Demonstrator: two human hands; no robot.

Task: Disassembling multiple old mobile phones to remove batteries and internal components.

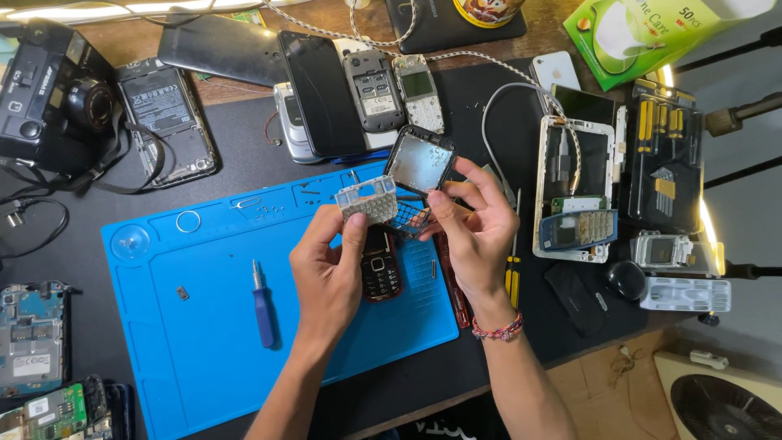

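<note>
Two hands, phone front cover part-stripped above the blue repair mat (204,326).
Right hand (476,232) pinched the black cover frame (419,167); left hand (330,269) gripped the grey keypad (368,201), already separated. Dark red phone body (381,267) lay beneath, unassembled.

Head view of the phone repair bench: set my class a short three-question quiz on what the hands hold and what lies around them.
1. True or false: the left hand pinches a white keypad piece.
2. What does the right hand hold? A) a phone front frame B) a camera C) a green box
3. Fill in: the blue-handled screwdriver lies on the blue ____.

Key: 1 true; 2 A; 3 mat. A dark red phone lies on the mat under the hands.
</note>
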